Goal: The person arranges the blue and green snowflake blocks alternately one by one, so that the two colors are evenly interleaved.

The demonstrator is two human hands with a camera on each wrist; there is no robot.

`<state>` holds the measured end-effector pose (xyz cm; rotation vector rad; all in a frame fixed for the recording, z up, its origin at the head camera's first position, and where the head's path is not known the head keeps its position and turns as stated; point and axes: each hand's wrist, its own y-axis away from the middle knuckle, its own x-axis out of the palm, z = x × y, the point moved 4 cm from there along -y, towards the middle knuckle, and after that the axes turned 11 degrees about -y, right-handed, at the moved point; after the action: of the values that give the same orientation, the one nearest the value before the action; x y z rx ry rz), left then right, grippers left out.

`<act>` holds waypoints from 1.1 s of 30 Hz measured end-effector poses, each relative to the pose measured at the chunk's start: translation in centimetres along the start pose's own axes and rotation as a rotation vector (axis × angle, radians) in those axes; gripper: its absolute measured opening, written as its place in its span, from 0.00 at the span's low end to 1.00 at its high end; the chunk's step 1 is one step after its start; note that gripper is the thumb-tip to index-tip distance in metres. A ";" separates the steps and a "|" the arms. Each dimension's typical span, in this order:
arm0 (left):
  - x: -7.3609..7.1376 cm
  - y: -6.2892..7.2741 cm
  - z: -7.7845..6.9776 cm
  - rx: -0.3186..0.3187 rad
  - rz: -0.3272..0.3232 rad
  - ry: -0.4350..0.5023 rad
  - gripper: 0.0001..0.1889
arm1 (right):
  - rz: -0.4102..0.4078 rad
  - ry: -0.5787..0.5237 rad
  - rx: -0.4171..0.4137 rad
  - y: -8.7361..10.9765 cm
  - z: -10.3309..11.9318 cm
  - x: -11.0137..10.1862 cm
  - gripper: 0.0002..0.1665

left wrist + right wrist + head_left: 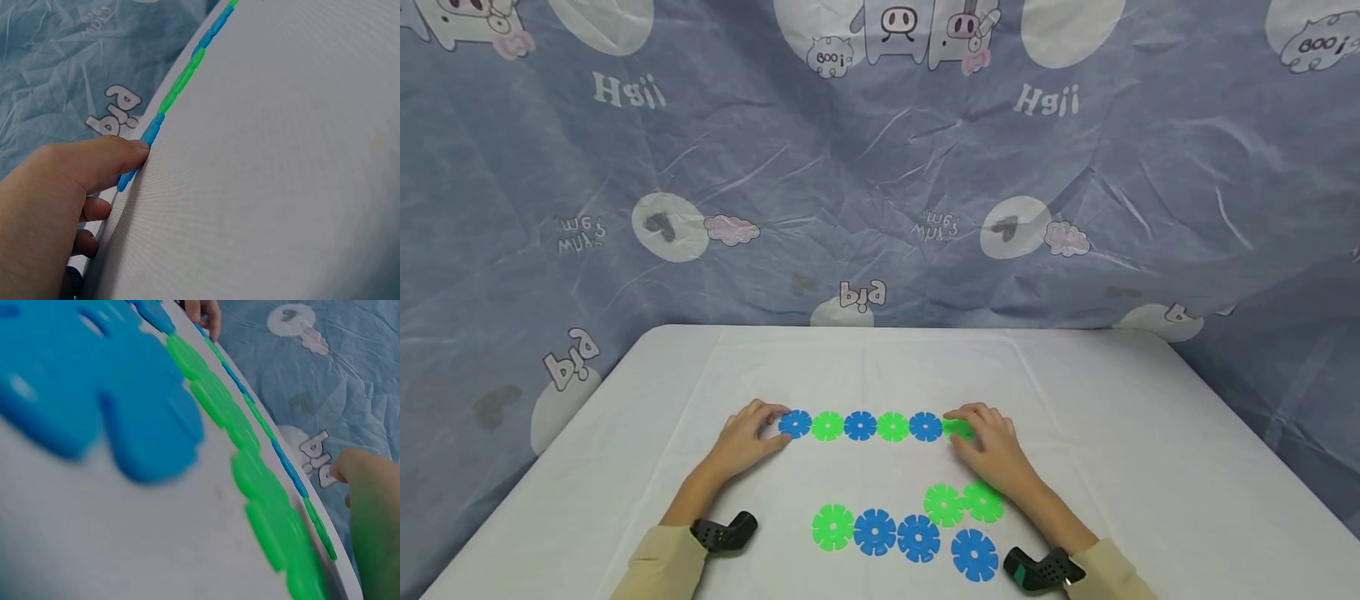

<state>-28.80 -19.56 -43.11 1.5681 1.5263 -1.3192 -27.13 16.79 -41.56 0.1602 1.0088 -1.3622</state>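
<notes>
Blue and green notched plastic snowflake discs form a straight row on the white table. My left hand point(747, 439) pinches the edge of the blue disc point(795, 424) at the row's left end. In the left wrist view, the thumb point(139, 149) touches this disc's face. At the right end, my right hand point(996, 446) partly covers the green disc point(956, 428) in the head view. The right wrist view shows the fingers point(342, 467) bent, with a visible gap between them and the green disc point(319, 528).
Nearer the front lie loose discs: a green one point(832, 527), two blue ones point(875, 532) side by side, another blue one point(974, 555), and two touching green ones point(943, 505) close to the right forearm. A printed blue cloth point(880, 167) hangs behind the table point(1075, 400).
</notes>
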 end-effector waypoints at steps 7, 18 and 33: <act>0.2 0.0 0.0 -0.004 -0.001 -0.003 0.22 | 0.109 -0.013 -0.202 1.8 2.8 0.9 0.14; 0.1 0.0 0.2 0.013 -0.022 -0.002 0.21 | 0.431 -0.126 -0.142 3.1 5.5 1.5 0.12; 0.0 0.2 0.0 0.022 -0.033 -0.001 0.21 | 0.743 -0.169 -0.031 4.0 5.9 2.4 0.23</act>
<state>-28.61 -19.65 -43.14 1.5614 1.5485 -1.3587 -21.09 12.41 -41.45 0.3514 0.7172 -0.6671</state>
